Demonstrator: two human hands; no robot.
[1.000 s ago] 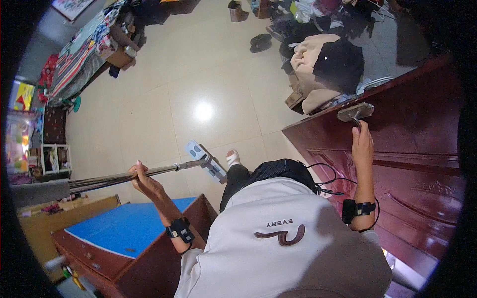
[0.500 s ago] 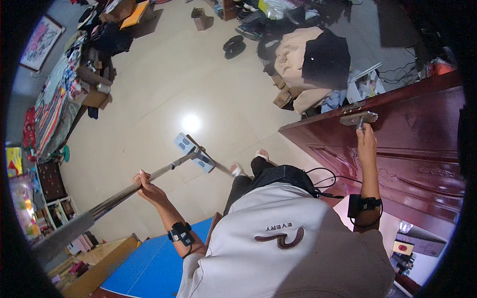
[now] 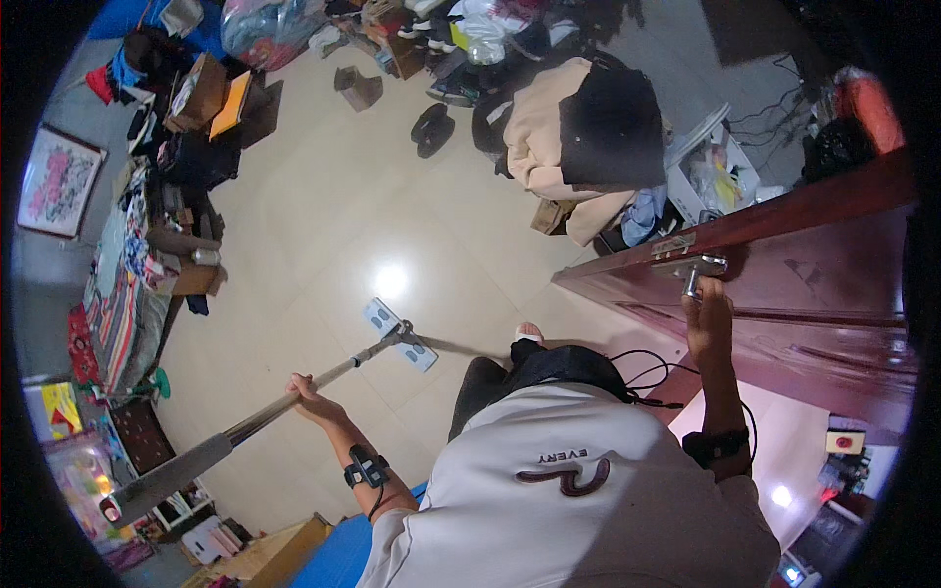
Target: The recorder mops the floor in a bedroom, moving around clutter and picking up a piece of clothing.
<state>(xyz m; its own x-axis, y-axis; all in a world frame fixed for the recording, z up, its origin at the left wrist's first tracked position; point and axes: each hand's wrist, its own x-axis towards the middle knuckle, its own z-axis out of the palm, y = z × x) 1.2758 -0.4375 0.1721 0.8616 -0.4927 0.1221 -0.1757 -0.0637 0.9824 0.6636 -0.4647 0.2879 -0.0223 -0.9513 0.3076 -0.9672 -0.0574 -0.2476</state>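
My left hand (image 3: 312, 397) is closed around the metal pole of a flat mop (image 3: 338, 373). The pole slants from a thick grey grip (image 3: 181, 472) at the lower left to a flat, pale blue and white mop head (image 3: 380, 315), which hangs over or rests on the tiled floor; I cannot tell which. Over on the right, my right hand (image 3: 710, 306) is wrapped around the metal door handle (image 3: 704, 265) of a dark red wooden door (image 3: 833, 274). Black bands with small devices sit on both my arms.
A bundle of beige and black cloth (image 3: 549, 127) lies beyond the door, beside a white box (image 3: 735, 167) of bags. Black slippers (image 3: 432, 130) and a small cardboard bin (image 3: 357, 88) stand on the floor. A cluttered bed (image 3: 123, 323) lines the left side; a blue surface (image 3: 343, 554) is beside me.
My view and body have shifted, and less of the blue surface shows. The mop head appears lower and slightly farther right. Both hands keep their holds.
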